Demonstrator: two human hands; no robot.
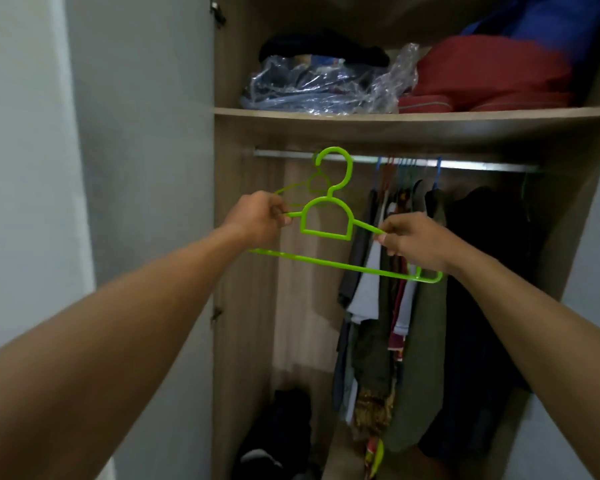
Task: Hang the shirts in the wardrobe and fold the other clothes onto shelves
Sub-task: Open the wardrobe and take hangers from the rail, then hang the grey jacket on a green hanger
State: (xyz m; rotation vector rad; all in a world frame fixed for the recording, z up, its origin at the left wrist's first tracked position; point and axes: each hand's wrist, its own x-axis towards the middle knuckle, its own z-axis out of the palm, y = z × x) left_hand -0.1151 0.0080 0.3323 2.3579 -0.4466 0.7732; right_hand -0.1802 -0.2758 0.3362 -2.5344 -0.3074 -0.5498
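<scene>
Green hanger (326,235), bare of any shirt, is pinched at 1 shoulder by the left grip (260,216) and at the other by the right grip (413,240), hook near the rail (482,166). Garments (413,306) hang there already; this hanger likely awaits its shirt.

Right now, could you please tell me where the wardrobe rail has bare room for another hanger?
Bare rail shows between the green hanger and the hung clothes, and seemingly again right of that bunch. The bunch itself is tight, and the top shelf is packed.
</scene>
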